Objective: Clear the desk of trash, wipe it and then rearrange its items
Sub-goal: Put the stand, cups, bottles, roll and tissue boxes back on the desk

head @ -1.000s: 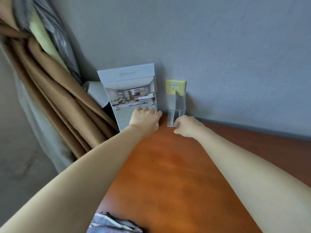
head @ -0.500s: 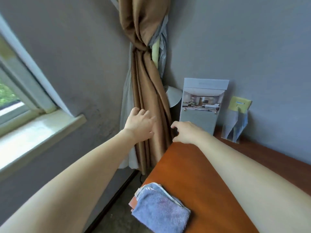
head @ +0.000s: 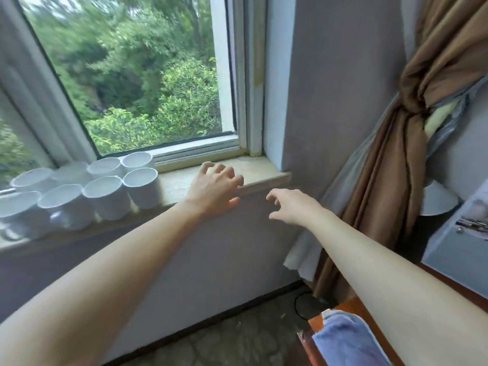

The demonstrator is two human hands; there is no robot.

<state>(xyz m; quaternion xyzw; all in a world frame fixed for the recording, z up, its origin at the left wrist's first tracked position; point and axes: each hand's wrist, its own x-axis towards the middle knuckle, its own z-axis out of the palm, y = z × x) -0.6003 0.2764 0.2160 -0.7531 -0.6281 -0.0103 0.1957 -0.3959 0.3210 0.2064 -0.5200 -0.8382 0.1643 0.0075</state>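
Observation:
Several white cups [head: 105,186] stand clustered on the stone windowsill [head: 264,178] at the left. My left hand [head: 214,186] hovers over the sill just right of the cups, fingers spread and loosely bent, holding nothing. My right hand [head: 290,207] is in the air below the sill's right end, fingers loosely curled and empty. The wooden desk's corner [head: 317,323] shows at the bottom right with a folded blue cloth [head: 346,342] on it. A grey brochure stand [head: 454,233] stands at the right edge.
A tied brown curtain [head: 396,159] hangs between the window wall and the desk. A white lamp shade [head: 435,199] sits behind the brochure stand. A black cable [head: 301,305] lies on the stone floor by the desk corner.
My view has swung left from the desk's back corner to the window. Both hands left the brochure stand and the clear card holder and moved toward the sill.

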